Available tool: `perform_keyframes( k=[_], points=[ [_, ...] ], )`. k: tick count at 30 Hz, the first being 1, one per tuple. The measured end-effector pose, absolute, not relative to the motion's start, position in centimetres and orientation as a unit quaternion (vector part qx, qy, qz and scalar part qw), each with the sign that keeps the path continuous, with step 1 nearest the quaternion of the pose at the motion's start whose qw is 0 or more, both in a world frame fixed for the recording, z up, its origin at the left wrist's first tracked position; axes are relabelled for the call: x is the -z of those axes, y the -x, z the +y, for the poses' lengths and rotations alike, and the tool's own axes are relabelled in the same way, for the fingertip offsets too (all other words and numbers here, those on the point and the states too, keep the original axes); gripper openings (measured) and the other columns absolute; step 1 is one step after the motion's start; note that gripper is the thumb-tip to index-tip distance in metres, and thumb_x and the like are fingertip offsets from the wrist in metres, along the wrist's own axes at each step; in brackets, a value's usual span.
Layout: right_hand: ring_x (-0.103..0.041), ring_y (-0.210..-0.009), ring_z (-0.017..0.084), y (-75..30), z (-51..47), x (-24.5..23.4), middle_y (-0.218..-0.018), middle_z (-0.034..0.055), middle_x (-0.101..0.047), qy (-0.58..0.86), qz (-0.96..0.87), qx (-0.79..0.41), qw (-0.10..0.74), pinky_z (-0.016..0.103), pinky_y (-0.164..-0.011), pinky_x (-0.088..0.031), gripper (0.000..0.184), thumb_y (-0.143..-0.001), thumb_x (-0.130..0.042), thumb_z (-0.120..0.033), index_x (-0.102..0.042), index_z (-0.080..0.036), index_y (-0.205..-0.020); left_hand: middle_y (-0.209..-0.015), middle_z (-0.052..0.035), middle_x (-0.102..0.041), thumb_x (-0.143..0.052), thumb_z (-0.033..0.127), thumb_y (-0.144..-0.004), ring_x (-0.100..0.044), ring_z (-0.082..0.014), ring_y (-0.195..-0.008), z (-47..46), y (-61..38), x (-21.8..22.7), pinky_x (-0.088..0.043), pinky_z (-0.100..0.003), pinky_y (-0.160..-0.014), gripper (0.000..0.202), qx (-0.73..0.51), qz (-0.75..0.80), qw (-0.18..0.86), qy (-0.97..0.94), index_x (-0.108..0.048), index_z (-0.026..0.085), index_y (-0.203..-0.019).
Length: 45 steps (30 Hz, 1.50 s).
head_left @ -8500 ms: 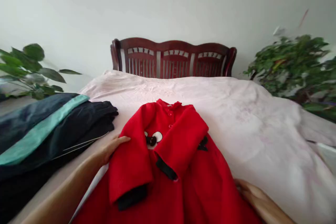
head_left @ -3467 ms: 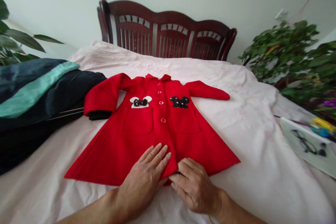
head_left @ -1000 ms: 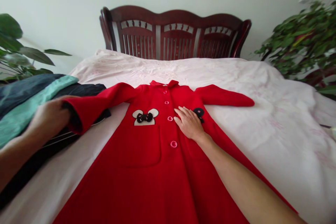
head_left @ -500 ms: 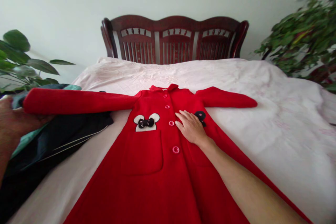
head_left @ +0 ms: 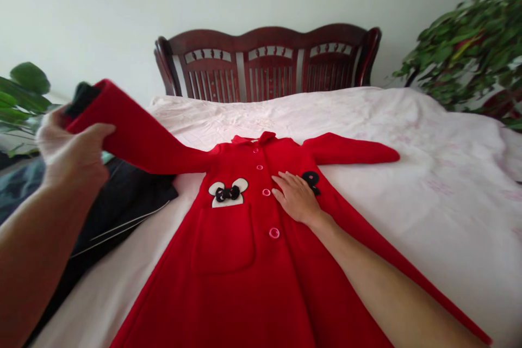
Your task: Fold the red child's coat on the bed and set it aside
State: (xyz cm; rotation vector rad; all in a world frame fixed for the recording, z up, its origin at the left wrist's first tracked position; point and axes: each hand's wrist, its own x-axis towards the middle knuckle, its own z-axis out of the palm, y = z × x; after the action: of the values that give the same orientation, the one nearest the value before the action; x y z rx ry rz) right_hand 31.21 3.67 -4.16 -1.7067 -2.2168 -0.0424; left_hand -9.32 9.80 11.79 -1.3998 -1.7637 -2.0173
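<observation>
A long red coat (head_left: 228,239) lies front up on the bed, its collar toward the headboard. Round buttons run down its front, and a black bow (head_left: 227,193) sits on a white mouse-shaped patch above one pocket. My left hand (head_left: 73,147) grips the cuff end of the left-side sleeve (head_left: 134,136), which is lifted off the bed and shows a dark lining at its opening. My right hand (head_left: 297,196) rests flat on the coat's chest with fingers stretched, partly covering a black patch (head_left: 311,179). The other sleeve (head_left: 350,150) lies spread out to the right.
Dark clothing with white piping (head_left: 134,201) lies on the left of the bed, under the raised sleeve. A pale patterned sheet (head_left: 440,217) covers the bed. Behind stands a dark wooden headboard (head_left: 269,65). Leafy plants (head_left: 468,49) flank the bed on both sides.
My left hand has raised the sleeve's cuff end up and inward to the right, bending the sleeve. My right hand stays in place on the coat.
</observation>
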Motion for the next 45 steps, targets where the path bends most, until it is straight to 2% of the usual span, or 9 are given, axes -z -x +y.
perform_keyframes(
  k=[6, 10, 15, 18, 22, 27, 30, 34, 45],
  points=[
    [-0.043, -0.14, 0.031, -31.5, 4.1, 4.4, -0.149, 0.0136, -0.052, 0.593, -0.779, -0.005, 0.204, 0.049, -0.117, -0.031, 0.046, -0.099, -0.048, -0.035, -0.055, -0.016, -0.141, -0.113, -0.0035, -0.068, -0.071, 0.013, -0.072, -0.064, -0.0121, -0.091, 10.9, -7.6, -10.8, -0.057, -0.029, -0.085, 0.066, 0.562, -0.385, -0.058, 0.73, -0.051, 0.015, -0.135],
    [-0.054, -0.131, 0.026, -32.3, 4.4, 4.4, -0.138, 0.0123, -0.062, 0.605, -0.744, -0.08, 0.274, 0.044, -0.113, -0.039, 0.043, -0.099, -0.043, -0.029, -0.056, -0.017, -0.138, -0.136, -0.0084, -0.06, -0.069, 0.014, -0.074, -0.056, -0.0239, -0.125, 11.0, -12.6, -5.5, -0.047, -0.043, -0.107, 0.066, 0.346, -0.332, -0.063, 0.875, -0.051, 0.022, -0.137],
    [-0.057, -0.129, 0.023, -32.6, 4.8, 4.6, -0.136, 0.0109, -0.063, 0.614, -0.671, -0.183, 0.373, 0.042, -0.113, -0.039, 0.044, -0.096, -0.046, -0.03, -0.053, -0.019, -0.138, -0.156, -0.016, -0.039, -0.061, 0.011, -0.075, -0.031, -0.036, -0.147, 11.0, -9.0, 0.0, -0.025, -0.058, -0.12, 0.075, 0.296, -0.552, 0.061, 0.777, -0.042, 0.02, -0.147],
    [-0.056, -0.13, 0.023, -32.6, 5.3, 4.9, -0.136, 0.0105, -0.064, 0.626, -0.602, -0.249, 0.428, 0.043, -0.114, -0.037, 0.043, -0.096, -0.045, -0.034, -0.053, -0.02, -0.136, -0.158, -0.0205, -0.034, -0.066, 0.025, -0.079, -0.034, -0.0364, -0.146, 11.4, -6.0, 1.9, -0.031, -0.053, -0.118, 0.081, 0.337, -0.666, 0.042, 0.664, -0.033, 0.015, -0.152],
    [-0.064, -0.116, 0.024, -33.0, 6.3, 4.0, -0.125, 0.0085, -0.07, 0.594, -0.485, -0.37, 0.525, 0.043, -0.102, -0.048, 0.048, -0.096, -0.045, -0.052, -0.053, -0.023, -0.134, -0.136, -0.0179, -0.062, -0.068, 0.052, -0.08, -0.06, -0.0324, -0.123, 12.6, -4.5, 3.6, -0.051, -0.042, -0.098, 0.083, 0.319, -0.742, -0.1, 0.58, -0.039, 0.016, -0.148],
    [-0.072, -0.087, 0.023, -33.3, 8.5, 1.5, -0.105, 0.0096, -0.075, 0.587, -0.384, -0.485, 0.522, 0.038, -0.081, -0.057, 0.046, -0.092, -0.049, -0.059, -0.064, -0.021, -0.114, -0.123, -0.0129, -0.07, -0.059, 0.049, -0.086, -0.066, -0.0349, -0.113, 13.8, -4.9, 3.6, -0.053, -0.045, -0.09, 0.062, 0.302, -0.752, -0.096, 0.579, -0.05, 0.026, -0.143],
    [-0.071, -0.087, 0.024, -33.1, 10.3, 0.8, -0.105, 0.0084, -0.074, 0.619, -0.395, -0.442, 0.516, 0.038, -0.08, -0.057, 0.046, -0.079, -0.068, -0.041, -0.062, -0.021, -0.12, -0.133, -0.0097, -0.065, -0.053, 0.035, -0.09, -0.064, -0.0332, -0.116, 13.8, -4.7, 3.1, -0.051, -0.045, -0.094, 0.061, 0.312, -0.748, -0.067, 0.582, -0.042, 0.032, -0.149],
    [-0.065, -0.11, 0.024, -34.4, 12.7, 1.5, -0.129, 0.0103, -0.067, 0.579, -0.494, -0.265, 0.591, 0.036, -0.094, -0.053, 0.073, -0.072, -0.061, -0.023, -0.047, -0.017, -0.143, -0.144, -0.0049, -0.057, -0.043, 0.018, -0.088, -0.066, -0.0317, -0.112, 13.2, -4.3, 2.7, -0.052, -0.045, -0.092, 0.065, 0.288, -0.717, -0.022, 0.634, -0.043, 0.037, -0.15],
    [-0.058, -0.127, 0.026, -36.0, 12.5, 5.0, -0.134, 0.0108, -0.065, 0.655, -0.566, -0.138, 0.482, 0.04, -0.112, -0.041, 0.062, -0.073, -0.053, -0.023, -0.06, -0.015, -0.134, -0.156, -0.0019, -0.045, -0.037, 0.007, -0.082, -0.062, -0.0332, -0.122, 12.8, -4.4, 2.8, -0.046, -0.053, -0.104, 0.072, 0.186, -0.703, -0.006, 0.687, -0.049, 0.034, -0.147]
  ],
)
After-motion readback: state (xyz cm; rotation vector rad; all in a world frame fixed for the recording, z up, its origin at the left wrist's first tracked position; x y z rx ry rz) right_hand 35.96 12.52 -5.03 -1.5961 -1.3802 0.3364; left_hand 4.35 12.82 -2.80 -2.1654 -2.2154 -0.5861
